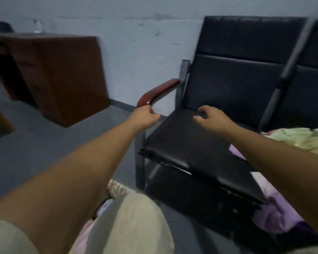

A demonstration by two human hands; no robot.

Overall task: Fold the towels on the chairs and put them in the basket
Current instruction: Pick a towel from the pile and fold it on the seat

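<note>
Both hands were out at the black chair [182, 143]!
A woven basket rim [116, 188] sat nearer than the fingers, contents hidden. Towels [297, 142] lay right of the right hand [214, 120], its fingers spread. The left hand [145, 117] was curled at the armrest [160, 89], grip unclear, with a wooden desk [62, 74] far left.

Blur hides whether the curled left grip [145, 117] holds anything. Right of the right grip [212, 119], a green towel [292, 140] and a second chair [316, 79] run off the edge. Nearer than that grip, its forearm and the seat cover part of a purple towel [277, 208]. Nearer than the left grip, arm and knee hide most of a basket [116, 188].
</note>
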